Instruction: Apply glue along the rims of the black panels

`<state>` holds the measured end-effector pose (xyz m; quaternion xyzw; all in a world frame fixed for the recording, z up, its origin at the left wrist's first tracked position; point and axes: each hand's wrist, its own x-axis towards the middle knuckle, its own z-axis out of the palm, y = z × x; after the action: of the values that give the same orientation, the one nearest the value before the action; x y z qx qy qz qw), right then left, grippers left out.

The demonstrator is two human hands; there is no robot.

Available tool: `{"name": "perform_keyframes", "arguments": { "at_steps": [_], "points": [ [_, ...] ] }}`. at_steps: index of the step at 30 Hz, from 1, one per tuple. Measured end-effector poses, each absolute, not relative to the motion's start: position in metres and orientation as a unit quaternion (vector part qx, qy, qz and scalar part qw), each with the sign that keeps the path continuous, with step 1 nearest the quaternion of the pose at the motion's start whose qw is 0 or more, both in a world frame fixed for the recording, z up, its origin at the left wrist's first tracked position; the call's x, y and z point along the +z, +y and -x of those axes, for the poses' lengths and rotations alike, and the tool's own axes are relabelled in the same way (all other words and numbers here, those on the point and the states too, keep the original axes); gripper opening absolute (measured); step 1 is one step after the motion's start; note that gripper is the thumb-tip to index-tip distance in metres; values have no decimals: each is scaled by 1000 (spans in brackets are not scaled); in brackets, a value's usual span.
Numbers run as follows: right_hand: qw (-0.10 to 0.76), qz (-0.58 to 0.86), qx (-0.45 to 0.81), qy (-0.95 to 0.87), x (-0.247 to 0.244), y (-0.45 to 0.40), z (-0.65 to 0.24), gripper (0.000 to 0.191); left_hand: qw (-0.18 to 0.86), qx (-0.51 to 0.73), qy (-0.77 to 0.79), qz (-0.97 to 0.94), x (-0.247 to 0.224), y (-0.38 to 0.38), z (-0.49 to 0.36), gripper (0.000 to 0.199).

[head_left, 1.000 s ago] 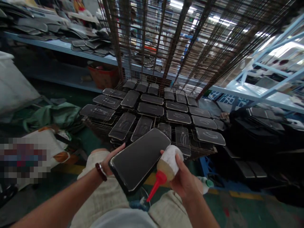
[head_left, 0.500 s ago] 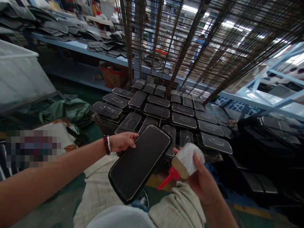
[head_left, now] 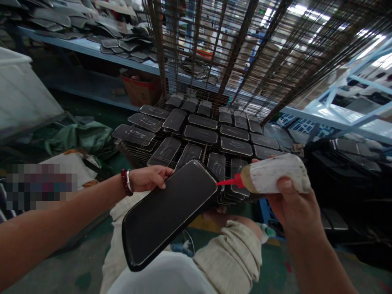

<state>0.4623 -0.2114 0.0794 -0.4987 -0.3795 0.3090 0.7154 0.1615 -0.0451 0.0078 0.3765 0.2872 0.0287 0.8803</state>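
My left hand (head_left: 152,178) grips the upper left edge of a black padded panel (head_left: 168,214), a rounded rectangle with a pale line running just inside its rim. The panel lies tilted above my lap. In my right hand (head_left: 294,200) is a white squeeze bottle (head_left: 277,173) with a red nozzle (head_left: 229,182), held nearly level and pointing left. The nozzle tip is at the panel's upper right corner; whether it touches cannot be made out. The bottle hides part of the rack behind it.
Before me a wire rack (head_left: 134,153) carries several similar black panels (head_left: 200,134), with raised wire shelves leaning above. A blue shelf (head_left: 88,48) with stacked dark pieces stands behind left, a red box (head_left: 142,90) beneath. At left are a white bin (head_left: 24,90) and green cloth (head_left: 81,143).
My right hand has moved right and up, turning the bottle from nozzle-down to nearly level, its tip now at the panel's corner. The panel has shifted slightly left with my left hand.
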Motion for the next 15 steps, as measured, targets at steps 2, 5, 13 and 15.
{"name": "perform_keyframes", "arguments": {
  "at_steps": [2, 5, 13, 15],
  "points": [
    [714, 498, 314, -379, 78, -212, -462, 52, 876, 31, 288, -385, 6, -45, -160, 39],
    [712, 501, 316, -377, 74, -214, -463, 50, 869, 36, 290, -398, 4, -44, -159, 41],
    [745, 506, 264, -345, 65, -215, -457, 40, 868, 63, 306, -385, 2, -48, -162, 43],
    [754, 510, 252, -329, 61, -213, -455, 39, 871, 70, 307, -377, 2, -49, -163, 43]
  ]
}}
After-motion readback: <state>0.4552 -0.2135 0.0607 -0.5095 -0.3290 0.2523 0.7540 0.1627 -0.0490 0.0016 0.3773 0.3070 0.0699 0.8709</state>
